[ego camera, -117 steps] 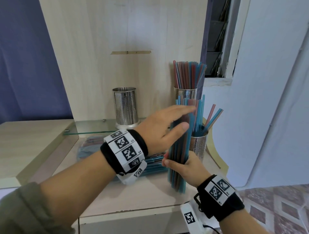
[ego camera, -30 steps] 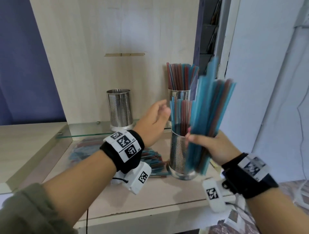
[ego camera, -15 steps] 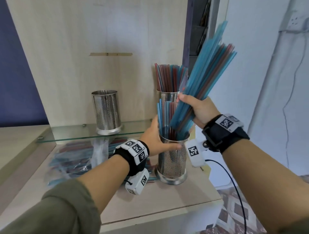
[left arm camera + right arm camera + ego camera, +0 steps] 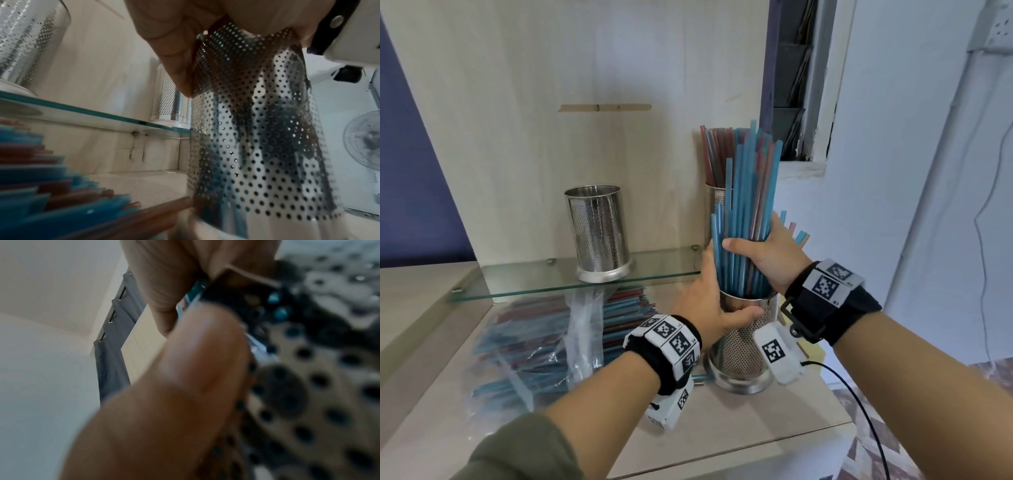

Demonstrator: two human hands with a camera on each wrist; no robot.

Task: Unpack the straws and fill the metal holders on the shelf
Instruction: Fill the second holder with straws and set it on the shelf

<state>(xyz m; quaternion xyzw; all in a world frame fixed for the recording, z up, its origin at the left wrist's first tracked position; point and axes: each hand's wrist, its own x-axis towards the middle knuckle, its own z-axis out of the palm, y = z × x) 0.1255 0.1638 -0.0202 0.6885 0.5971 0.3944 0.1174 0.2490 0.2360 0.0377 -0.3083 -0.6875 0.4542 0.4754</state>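
Since half a second ago I see the bundle of straws (image 4: 748, 219) has swung from a rightward tilt to nearly upright, its lower ends now down inside the front holder (image 4: 743, 342). My right hand (image 4: 767, 257) has dropped with it to just above the rim, thumb and fingers curled round the thin, smooth blue and red tubes. My left hand (image 4: 710, 301) wraps the holder just below its rim, thumb across the front; in the left wrist view the fingers (image 4: 174, 53) lie curled against the perforated steel wall (image 4: 257, 129), a shiny cylinder dotted with small round holes. The holder stands on the pale wooden counter (image 4: 722, 428).

Behind it, on the clear glass shelf (image 4: 534, 277), stand 2 more perforated metal holders: an empty holder (image 4: 597, 233) on the left, and a filled holder (image 4: 714, 205), mostly hidden, holding red and blue straws. Under the shelf lies a crinkled clear plastic pack of straws (image 4: 544, 342). The right wrist view is blurred.
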